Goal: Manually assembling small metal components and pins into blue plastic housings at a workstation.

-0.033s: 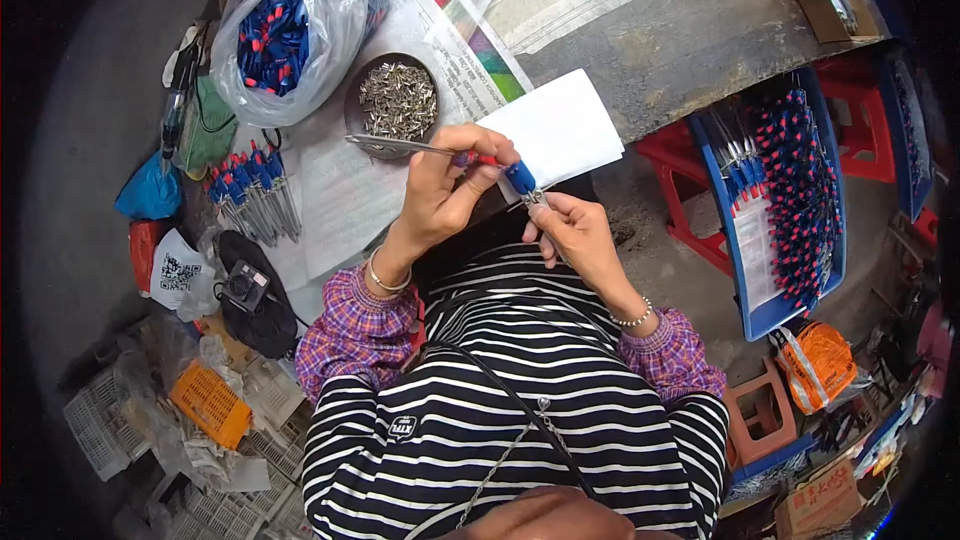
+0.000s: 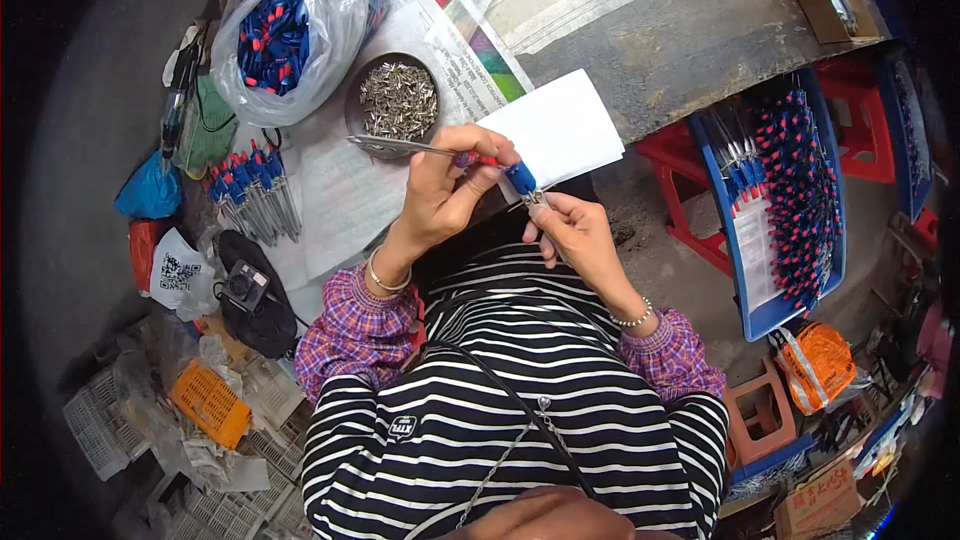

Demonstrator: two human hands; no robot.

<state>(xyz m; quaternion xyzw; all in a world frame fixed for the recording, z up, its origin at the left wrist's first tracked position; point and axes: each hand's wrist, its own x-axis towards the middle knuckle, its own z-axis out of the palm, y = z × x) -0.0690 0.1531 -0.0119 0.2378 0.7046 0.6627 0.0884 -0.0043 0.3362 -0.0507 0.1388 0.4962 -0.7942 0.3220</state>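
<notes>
1. The long-stemmed metal utensil (image 2: 400, 145) is held in front of the torso, near the table's edge, its metal end reaching over the near rim of a dark round bowl (image 2: 353, 118).
2. Its blue-and-red handle (image 2: 520, 178) is gripped by the left hand (image 2: 440, 195), fingers curled over it and thumb beneath; the weight is presumably carried here.
3. A small metal fitting (image 2: 534, 199) at the handle's lower end is pinched between thumb and forefinger of the right hand (image 2: 580, 232), probably so that this end is steadied. Exact finger contact is partly hidden.
4. Small metal pins (image 2: 398, 100) are heaped in the bowl, likely kept together so that none roll off.
5. Loose blue-and-red handles (image 2: 272, 40) are gathered in a clear plastic bag (image 2: 340, 45), its mouth spread wide, perhaps for easy picking.
6. Similar utensils (image 2: 255, 198) are laid side by side at the table's left, handles aligned, apparently for tidy order.
7. More are packed in a blue tray (image 2: 736, 275) at the right, seemingly raised on red stools (image 2: 683, 195) for reach.
</notes>
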